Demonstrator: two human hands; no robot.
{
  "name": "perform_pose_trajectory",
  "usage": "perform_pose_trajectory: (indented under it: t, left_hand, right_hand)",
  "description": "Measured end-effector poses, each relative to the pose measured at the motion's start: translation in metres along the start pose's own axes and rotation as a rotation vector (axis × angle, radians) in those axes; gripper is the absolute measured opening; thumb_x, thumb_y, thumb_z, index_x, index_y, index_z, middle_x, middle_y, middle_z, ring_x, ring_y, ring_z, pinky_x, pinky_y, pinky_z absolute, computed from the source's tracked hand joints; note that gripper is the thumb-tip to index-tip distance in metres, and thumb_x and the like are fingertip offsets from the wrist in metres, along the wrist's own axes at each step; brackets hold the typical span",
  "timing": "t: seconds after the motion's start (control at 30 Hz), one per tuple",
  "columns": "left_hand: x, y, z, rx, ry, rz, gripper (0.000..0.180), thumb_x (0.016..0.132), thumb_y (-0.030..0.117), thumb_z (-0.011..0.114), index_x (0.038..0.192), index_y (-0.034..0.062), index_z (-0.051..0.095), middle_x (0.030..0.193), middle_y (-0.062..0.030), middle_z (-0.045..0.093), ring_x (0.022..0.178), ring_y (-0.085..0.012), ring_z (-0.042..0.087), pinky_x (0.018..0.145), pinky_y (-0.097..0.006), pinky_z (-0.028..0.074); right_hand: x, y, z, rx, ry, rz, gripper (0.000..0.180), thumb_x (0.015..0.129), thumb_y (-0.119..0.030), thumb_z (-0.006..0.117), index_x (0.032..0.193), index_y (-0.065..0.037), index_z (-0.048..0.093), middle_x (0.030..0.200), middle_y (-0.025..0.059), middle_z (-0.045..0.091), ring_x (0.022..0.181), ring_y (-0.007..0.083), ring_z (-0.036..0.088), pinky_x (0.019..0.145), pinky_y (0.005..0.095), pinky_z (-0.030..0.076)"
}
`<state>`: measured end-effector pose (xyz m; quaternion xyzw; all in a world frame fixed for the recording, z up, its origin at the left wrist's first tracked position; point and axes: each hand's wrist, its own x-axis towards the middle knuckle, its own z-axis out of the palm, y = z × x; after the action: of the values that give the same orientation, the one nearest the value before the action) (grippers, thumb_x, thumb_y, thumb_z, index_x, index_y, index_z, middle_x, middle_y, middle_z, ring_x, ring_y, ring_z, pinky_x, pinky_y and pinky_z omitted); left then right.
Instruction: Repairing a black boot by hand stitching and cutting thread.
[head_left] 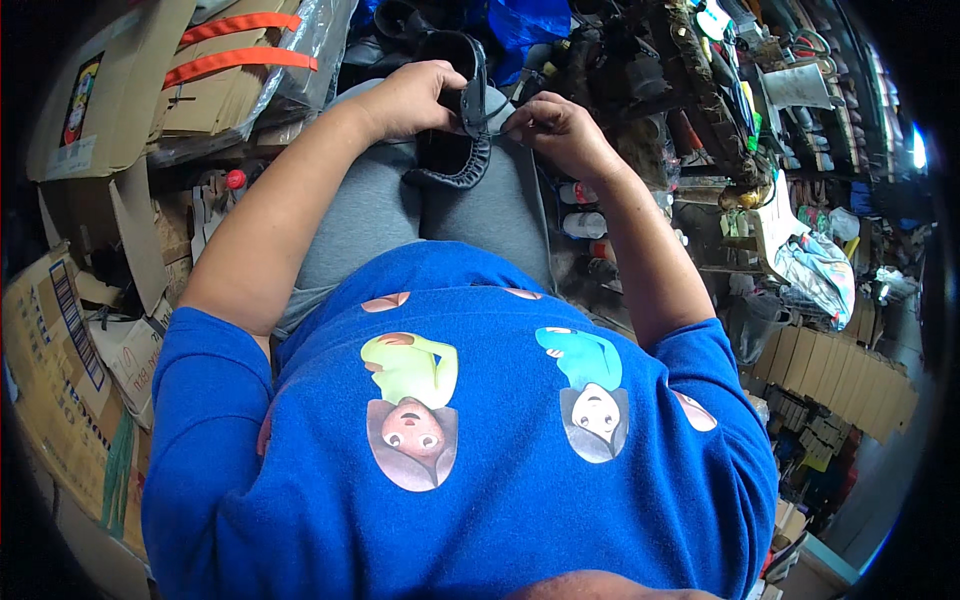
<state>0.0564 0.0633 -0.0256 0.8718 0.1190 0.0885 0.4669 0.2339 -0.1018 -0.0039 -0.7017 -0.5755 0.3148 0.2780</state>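
Two-handed, grips black shoe upper [448, 152] with curled left hand [415, 97], pinches pale flap [498, 117] with right hand [562, 132]; seems light, pliable, best held by gathered rim [462, 180].

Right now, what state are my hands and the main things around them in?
Left hand: gripping the black piece
Black piece: bent, its lower edge gathered
Right hand: pinching at a pale piece
Blue plastic: crumpled
Orange strips: running across cardboard
Cardboard: stacked
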Motion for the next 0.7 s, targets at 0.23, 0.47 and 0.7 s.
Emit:
perform_pose_trajectory:
  t: [0.23,0.47,0.7]
  left_hand:
    - [0.002,-0.001,0.0,-0.185,-0.087,-0.088,0.029,0.065,0.005,0.075,0.093,0.0029,0.068,0.086,-0.0038,0.055,0.087,-0.0167,0.055,0.083,-0.028,0.042]
    - [0.0,-0.003,0.002,-0.283,-0.098,-0.105,0.026,0.067,0.005,0.075,0.093,0.002,0.069,0.087,-0.0035,0.056,0.087,-0.0157,0.056,0.084,-0.028,0.043]
    - [-0.003,-0.001,-0.003,-0.416,-0.205,-0.132,0.026,0.073,0.008,0.07,0.099,0.0029,0.069,0.089,-0.0057,0.058,0.091,-0.0176,0.057,0.087,-0.029,0.042]
  right_hand:
    - [0.002,0.001,0.008,-0.022,0.031,-0.058,0.014,0.078,-0.001,0.066,0.089,-0.009,0.069,0.085,0.0003,0.056,0.08,0.0094,0.056,0.073,0.0242,0.046]
    - [0.0,0.001,0.012,-0.011,0.05,-0.043,0.013,0.078,0.001,0.065,0.088,-0.007,0.068,0.084,0.0007,0.055,0.082,0.0091,0.056,0.072,0.0235,0.046]
    - [-0.014,-0.002,0.029,0.047,0.157,-0.107,0.014,0.078,0.0,0.066,0.091,-0.005,0.068,0.08,0.0023,0.057,0.073,0.0101,0.057,0.067,0.0227,0.046]
